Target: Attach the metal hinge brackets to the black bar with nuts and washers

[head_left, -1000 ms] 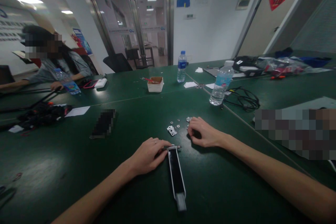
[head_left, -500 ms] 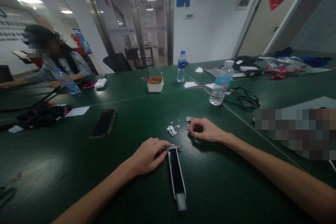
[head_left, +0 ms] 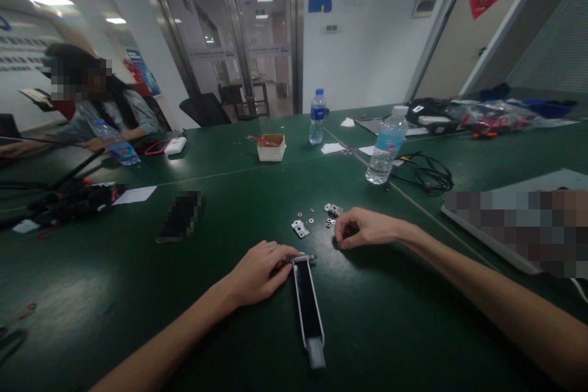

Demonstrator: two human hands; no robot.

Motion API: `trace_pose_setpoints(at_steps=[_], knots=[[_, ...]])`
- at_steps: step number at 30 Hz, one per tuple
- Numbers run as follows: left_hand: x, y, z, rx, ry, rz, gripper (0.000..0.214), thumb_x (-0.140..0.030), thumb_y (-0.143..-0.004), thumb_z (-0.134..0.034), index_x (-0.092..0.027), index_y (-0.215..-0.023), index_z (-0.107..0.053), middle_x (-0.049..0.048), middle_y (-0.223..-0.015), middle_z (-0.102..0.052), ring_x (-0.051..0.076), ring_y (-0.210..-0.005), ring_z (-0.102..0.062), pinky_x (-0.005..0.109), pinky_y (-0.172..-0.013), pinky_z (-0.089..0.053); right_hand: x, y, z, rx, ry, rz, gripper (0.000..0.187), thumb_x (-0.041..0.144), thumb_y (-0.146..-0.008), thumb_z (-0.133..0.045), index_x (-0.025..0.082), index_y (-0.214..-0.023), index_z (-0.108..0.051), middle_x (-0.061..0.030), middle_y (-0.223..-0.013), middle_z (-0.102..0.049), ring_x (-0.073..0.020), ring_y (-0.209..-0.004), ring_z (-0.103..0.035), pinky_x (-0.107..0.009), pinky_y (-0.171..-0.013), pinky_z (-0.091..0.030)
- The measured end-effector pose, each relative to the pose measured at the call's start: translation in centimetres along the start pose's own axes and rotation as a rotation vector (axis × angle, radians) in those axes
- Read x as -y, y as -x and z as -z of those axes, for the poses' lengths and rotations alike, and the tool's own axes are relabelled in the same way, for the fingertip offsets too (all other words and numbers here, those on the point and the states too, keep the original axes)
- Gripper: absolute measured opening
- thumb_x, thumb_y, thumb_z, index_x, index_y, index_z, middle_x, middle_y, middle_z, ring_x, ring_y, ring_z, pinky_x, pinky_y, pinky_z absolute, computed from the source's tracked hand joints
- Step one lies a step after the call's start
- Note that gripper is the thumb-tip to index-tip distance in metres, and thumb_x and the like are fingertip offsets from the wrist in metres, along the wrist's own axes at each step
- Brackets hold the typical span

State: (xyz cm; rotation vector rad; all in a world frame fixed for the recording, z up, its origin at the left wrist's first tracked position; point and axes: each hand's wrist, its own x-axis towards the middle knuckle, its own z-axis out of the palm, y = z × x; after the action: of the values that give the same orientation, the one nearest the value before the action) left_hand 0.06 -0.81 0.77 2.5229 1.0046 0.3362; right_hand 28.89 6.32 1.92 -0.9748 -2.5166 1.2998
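Note:
A long black strip with a silver frame lies on the green table, pointing away from me. My left hand rests on the table with its fingers curled against the strip's far end. My right hand hovers just right of a scatter of small metal parts, its fingers pinched together on something too small to name. Those parts are a small bracket, a second bracket and several washers.
Two water bottles and a small cardboard box stand farther back. A black cable lies to the right, a dark phone-like item to the left. Another person sits at the far left with a bottle.
My right hand has lifted off the small parts and drawn slightly right, its fingers closing into a pinch. My left hand and the strip have stayed put.

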Motion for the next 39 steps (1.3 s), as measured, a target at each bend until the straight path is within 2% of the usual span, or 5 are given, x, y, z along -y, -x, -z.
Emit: trace_pose_setpoints(at_steps=[9, 16, 25, 31, 39], knots=[[-0.2, 0.0, 0.2, 0.004, -0.008, 0.005, 0.027, -0.019, -0.091, -0.046, -0.02, -0.117, -0.054, 0.0038, -0.093, -0.062, 0.017, -0.08, -0.055, 0.032, -0.077, -0.041, 0.8, 0.3, -0.5, -0.057, 0.149, -0.064, 0.019, 0.027, -0.079, -0.065, 0.018, -0.095, -0.068, -0.001, -0.077, -0.065, -0.0127, -0.066, -0.058, -0.024, -0.058, -0.043], [-0.2, 0.0, 0.2, 0.011, 0.004, 0.015, 0.029, -0.018, -0.091, -0.046, -0.021, -0.119, -0.053, 0.0036, -0.093, -0.061, 0.017, -0.081, -0.054, 0.032, -0.077, -0.041, 1.4, 0.4, -1.1, -0.092, 0.227, -0.076, 0.014, 0.023, -0.079, -0.065, 0.019, -0.09, -0.071, -0.0014, -0.077, -0.069, -0.0134, -0.067, -0.062, -0.025, -0.06, -0.046], [-0.2, 0.0, 0.2, 0.014, 0.016, 0.027, 0.028, -0.018, -0.091, -0.046, -0.021, -0.118, -0.054, 0.0033, -0.094, -0.061, 0.018, -0.082, -0.054, 0.033, -0.077, -0.041, 1.6, 0.4, -1.9, -0.097, 0.268, -0.225, 0.015, 0.021, -0.077, -0.063, 0.016, -0.09, -0.067, -0.0035, -0.081, -0.068, -0.0149, -0.069, -0.061, -0.027, -0.059, -0.047], [-0.1, 0.1, 0.2, 0.013, 0.019, 0.03, 0.029, -0.018, -0.09, -0.047, -0.022, -0.118, -0.053, 0.003, -0.093, -0.06, 0.018, -0.081, -0.054, 0.033, -0.075, -0.042, 1.4, 0.3, -2.4, -0.115, 0.299, -0.168, 0.01, 0.023, -0.076, -0.061, 0.016, -0.083, -0.064, -0.0029, -0.076, -0.064, -0.0129, -0.064, -0.056, -0.025, -0.055, -0.043], [0.2, 0.0, -0.2, -0.013, -0.005, -0.001, 0.028, -0.018, -0.091, -0.046, -0.02, -0.117, -0.054, 0.0037, -0.091, -0.061, 0.018, -0.08, -0.054, 0.033, -0.074, -0.041, 1.6, 0.0, -2.8, -0.114, 0.418, -0.067, 0.009, 0.023, -0.078, -0.058, 0.015, -0.082, -0.059, -0.0046, -0.082, -0.058, -0.0139, -0.071, -0.049, -0.026, -0.062, -0.039]])
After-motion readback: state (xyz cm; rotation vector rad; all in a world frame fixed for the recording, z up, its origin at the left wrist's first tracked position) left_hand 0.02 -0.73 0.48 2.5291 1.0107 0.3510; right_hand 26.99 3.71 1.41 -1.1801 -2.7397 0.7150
